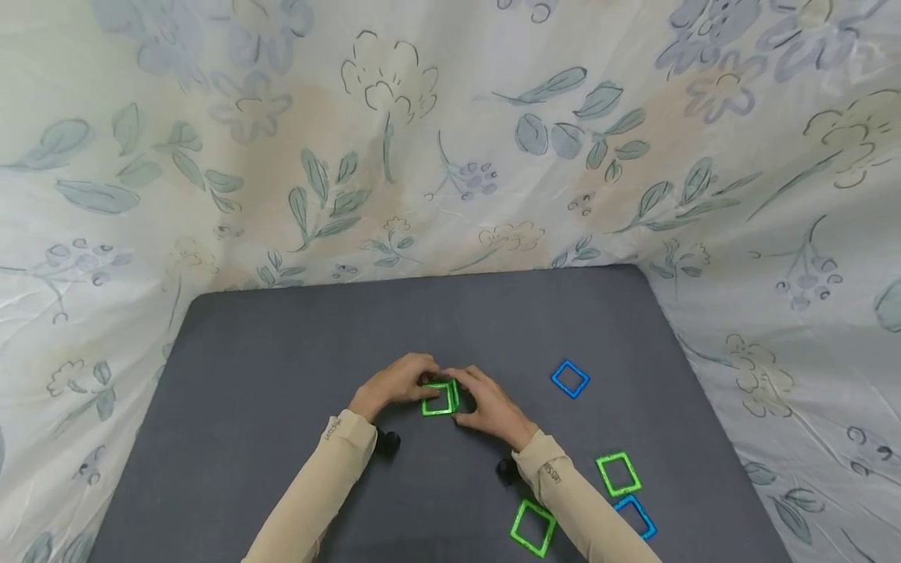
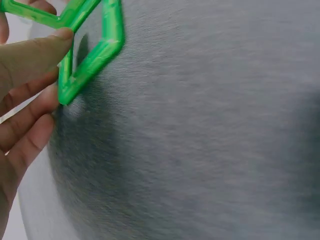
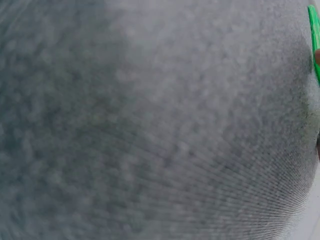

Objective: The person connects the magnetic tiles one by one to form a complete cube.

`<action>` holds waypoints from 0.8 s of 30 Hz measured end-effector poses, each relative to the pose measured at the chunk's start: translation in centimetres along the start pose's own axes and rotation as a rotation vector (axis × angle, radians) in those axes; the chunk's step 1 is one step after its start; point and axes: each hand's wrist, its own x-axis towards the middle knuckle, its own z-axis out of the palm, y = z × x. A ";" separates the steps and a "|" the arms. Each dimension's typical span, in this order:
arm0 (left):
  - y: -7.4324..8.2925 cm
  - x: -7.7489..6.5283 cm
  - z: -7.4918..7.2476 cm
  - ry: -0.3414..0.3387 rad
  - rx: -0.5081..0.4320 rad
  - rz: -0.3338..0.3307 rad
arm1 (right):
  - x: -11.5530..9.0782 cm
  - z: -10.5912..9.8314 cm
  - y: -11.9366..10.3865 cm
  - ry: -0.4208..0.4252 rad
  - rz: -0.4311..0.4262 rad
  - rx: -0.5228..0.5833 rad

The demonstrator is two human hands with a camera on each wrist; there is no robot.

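In the head view, green square-framed magnetic tiles (image 1: 438, 412) stand joined at an angle near the middle of the table. My left hand (image 1: 398, 381) pinches them from the left. The left wrist view shows its thumb (image 2: 42, 55) on a corner where green frames (image 2: 95, 65) meet, with other fingers beneath and behind. On the right side, my right hand (image 1: 494, 407) holds the tiles between curved fingers and thumb. Only a green edge (image 3: 313, 27) and a bit of fingertip enter the right wrist view.
A blue square tile (image 1: 570, 379) lies right of my hands. Nearer the front right are a green tile (image 1: 619, 474), a blue tile (image 1: 649, 528) partly behind my right sleeve, and another green tile (image 1: 521, 539). The dark grey table (image 1: 281, 344) meets a flowered cloth (image 1: 450, 227) behind.
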 end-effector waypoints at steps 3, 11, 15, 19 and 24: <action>-0.2 1.1 -0.1 -0.062 -0.035 0.019 | -0.2 0.1 0.1 -0.001 -0.021 -0.022; -0.4 2.7 -0.6 -0.184 -0.050 0.024 | -0.2 0.0 0.3 -0.036 -0.053 -0.045; -0.3 2.9 -0.9 -0.204 -0.031 0.022 | -0.1 0.0 0.4 -0.051 -0.065 -0.037; -0.1 3.1 -1.2 -0.223 -0.042 0.010 | -0.1 0.0 0.5 -0.052 -0.095 -0.048; -0.3 3.1 -1.4 -0.233 -0.064 0.012 | -1.1 -0.9 -0.1 0.012 -0.143 -0.052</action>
